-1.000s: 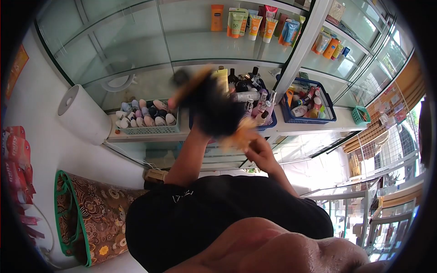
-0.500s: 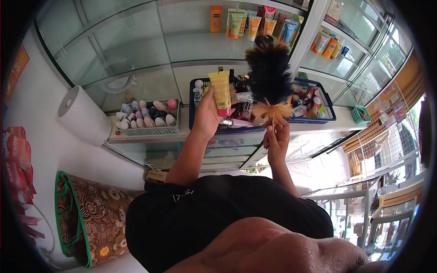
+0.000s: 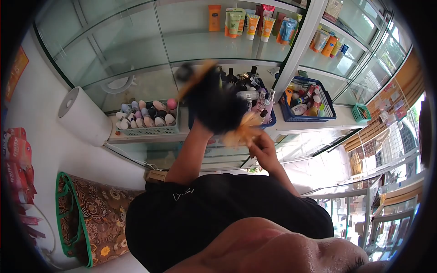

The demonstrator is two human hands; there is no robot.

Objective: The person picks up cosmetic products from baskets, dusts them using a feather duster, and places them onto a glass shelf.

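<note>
My right hand is closed around the handle end of a feather duster, close to its tan feathers. The duster's black feathers are smeared by motion and cover most of my left hand. Only the wrist and lower edge of that hand show; its fingers and the yellow tube seen in it earlier are hidden. Both hands are in front of a blue basket packed with bottles, some dark-capped.
A pale green basket of small roll-on bottles is at left, beside a white paper roll. Another blue basket holds bottles and tubes at right. Tubes stand on the glass shelf above. A patterned bag is at lower left.
My right hand has swung the duster leftward and down, from upright over the baskets to across my left hand. The yellow tube is now covered. My left forearm has barely moved.
</note>
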